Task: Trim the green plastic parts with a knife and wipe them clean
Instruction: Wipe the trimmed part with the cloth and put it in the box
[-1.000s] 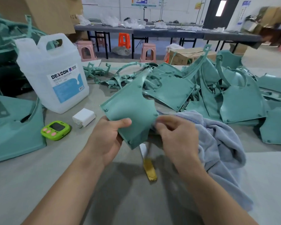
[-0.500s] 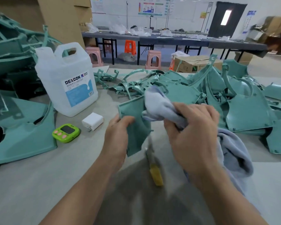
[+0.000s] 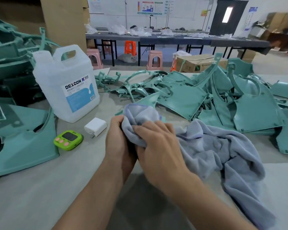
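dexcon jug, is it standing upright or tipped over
Upright. The jug stands on its base on the table, handle at the top and label the right way up. How full it is cannot be told.

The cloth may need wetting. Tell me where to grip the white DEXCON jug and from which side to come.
Take the jug by the moulded handle on top, fingers through its opening, coming down from above. It stands upright with the opening facing the camera, and the wide smooth body probably offers no better hold.
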`<state>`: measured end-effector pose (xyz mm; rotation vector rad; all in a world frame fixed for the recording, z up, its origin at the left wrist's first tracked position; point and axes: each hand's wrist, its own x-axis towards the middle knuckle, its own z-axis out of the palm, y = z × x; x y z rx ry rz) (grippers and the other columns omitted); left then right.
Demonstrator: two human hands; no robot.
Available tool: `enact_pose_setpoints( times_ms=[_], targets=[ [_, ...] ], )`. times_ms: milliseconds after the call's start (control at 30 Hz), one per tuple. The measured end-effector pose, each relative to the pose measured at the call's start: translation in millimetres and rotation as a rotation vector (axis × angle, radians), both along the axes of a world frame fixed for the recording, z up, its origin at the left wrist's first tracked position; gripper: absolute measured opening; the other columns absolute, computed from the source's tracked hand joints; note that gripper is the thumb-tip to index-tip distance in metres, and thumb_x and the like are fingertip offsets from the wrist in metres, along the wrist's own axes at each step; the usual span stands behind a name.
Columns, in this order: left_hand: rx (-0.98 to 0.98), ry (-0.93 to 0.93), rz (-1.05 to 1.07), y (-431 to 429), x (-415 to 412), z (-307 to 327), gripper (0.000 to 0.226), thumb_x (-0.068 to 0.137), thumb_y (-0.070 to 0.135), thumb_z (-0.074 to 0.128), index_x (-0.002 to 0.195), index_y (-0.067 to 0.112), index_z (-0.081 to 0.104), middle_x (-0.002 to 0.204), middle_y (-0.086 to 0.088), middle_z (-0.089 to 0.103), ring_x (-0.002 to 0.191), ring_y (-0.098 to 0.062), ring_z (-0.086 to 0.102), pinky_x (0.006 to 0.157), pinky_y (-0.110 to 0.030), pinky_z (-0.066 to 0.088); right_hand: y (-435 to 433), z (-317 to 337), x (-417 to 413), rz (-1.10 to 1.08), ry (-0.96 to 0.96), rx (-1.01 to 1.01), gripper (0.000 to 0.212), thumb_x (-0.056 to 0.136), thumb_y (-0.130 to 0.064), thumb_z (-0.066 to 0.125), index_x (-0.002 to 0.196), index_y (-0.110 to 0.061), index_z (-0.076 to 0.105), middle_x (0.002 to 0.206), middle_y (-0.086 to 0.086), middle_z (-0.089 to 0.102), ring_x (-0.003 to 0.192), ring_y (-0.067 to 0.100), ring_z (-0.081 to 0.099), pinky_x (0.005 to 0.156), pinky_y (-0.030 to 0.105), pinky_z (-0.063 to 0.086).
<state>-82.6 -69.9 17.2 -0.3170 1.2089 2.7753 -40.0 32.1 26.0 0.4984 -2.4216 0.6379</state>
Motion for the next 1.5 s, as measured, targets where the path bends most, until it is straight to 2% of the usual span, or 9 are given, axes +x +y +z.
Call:
enact_pose_setpoints(
  times_ms=[200,333,533,733,900,1133,1200,1333,1500],
  targets=[
    [-0.028,-0.034,0.053,8,4,7,0.037,0.094,0.037,0.055,0.116,0.012,0.071,0.11,-0.017,0.075,0.1,-0.033,0.072,0.092,-0.049,0.057,30,5,-23,-0.372,0.118,-0.096,0.012,0.086,-0.014,0.072,0.091,-0.023,0.076,0.086,-0.004,0.07,0.081,0.022,0.052,0.082,0.036,0.036],
    [-0.122,-0.03,0.128,-10,-7,10,0.034,0.1,0.036,0.052,0.119,0.015,0.072,0.112,-0.008,0.076,0.103,-0.028,0.072,0.094,-0.044,0.056,72,8,-36,-0.419,-0.231,-0.794,0.017,0.086,-0.016,0.058,0.071,-0.009,0.056,0.059,0.007,0.057,0.058,0.022,0.05,0.056,0.037,0.041],
    [-0.282,-0.119,0.002,-9,-17,-3,0.031,0.1,0.04,0.056,0.104,0.014,0.073,0.079,-0.004,0.077,0.054,-0.015,0.069,0.044,-0.021,0.049,77,16,-22,-0.029,-0.61,-1.224,0.018,0.097,-0.015,0.064,0.084,-0.013,0.077,0.085,0.018,0.076,0.07,0.03,0.071,0.062,0.038,0.058],
    [-0.526,0.18,0.028,11,-8,-10,0.036,0.094,0.022,0.06,0.13,0.022,0.065,0.133,-0.006,0.064,0.121,-0.028,0.062,0.104,-0.045,0.049,50,13,-8,0.183,-0.867,-1.366,0.019,0.097,-0.02,0.068,0.083,-0.017,0.08,0.091,0.017,0.078,0.072,0.029,0.076,0.062,0.035,0.06],
    [0.056,0.11,-0.378,8,-1,-5,0.068,0.096,0.063,0.043,0.124,0.008,0.072,0.13,-0.02,0.067,0.118,-0.033,0.066,0.094,-0.044,0.057,37,5,-12,0.093,-0.663,-1.233,0.013,0.099,-0.016,0.064,0.091,-0.017,0.075,0.085,0.008,0.078,0.079,0.026,0.075,0.069,0.038,0.063],
    [0.051,0.108,-0.383,-11,-4,1,0.067,0.071,0.063,0.064,0.112,0.011,0.077,0.114,-0.018,0.066,0.106,-0.033,0.066,0.105,-0.044,0.046,26,-2,-6,0.063,-0.267,-0.293,0.022,0.081,-0.011,0.059,0.072,-0.029,0.05,0.065,-0.011,0.053,0.065,0.008,0.047,0.062,0.017,0.032],
    [-0.011,0.102,-0.365,-18,-7,0,0.049,0.077,0.053,0.062,0.088,0.005,0.068,0.091,-0.019,0.054,0.08,-0.031,0.059,0.082,-0.038,0.049,19,-3,-1,0.132,-0.242,-0.187,0.01,0.074,-0.019,0.06,0.075,-0.028,0.054,0.068,-0.011,0.055,0.07,0.004,0.046,0.072,0.016,0.03],
    [0.062,0.108,-0.438,-24,-6,0,0.057,0.102,0.031,0.032,0.101,-0.001,0.079,0.115,-0.023,0.071,0.106,-0.026,0.071,0.092,-0.032,0.057,5,-5,1,0.071,-0.14,-0.195,0.008,0.084,-0.024,0.06,0.083,-0.032,0.059,0.081,-0.015,0.059,0.078,0.004,0.047,0.082,0.024,0.037],
    [0.03,0.04,-0.4,-26,-7,1,0.046,0.078,0.043,0.058,0.094,0.006,0.08,0.093,-0.019,0.073,0.082,-0.032,0.072,0.079,-0.045,0.061,9,1,-9,-0.166,-0.234,-0.087,0.021,0.083,-0.008,0.059,0.089,-0.028,0.056,0.09,-0.009,0.06,0.085,0.021,0.054,0.084,0.037,0.04]
  ],
)
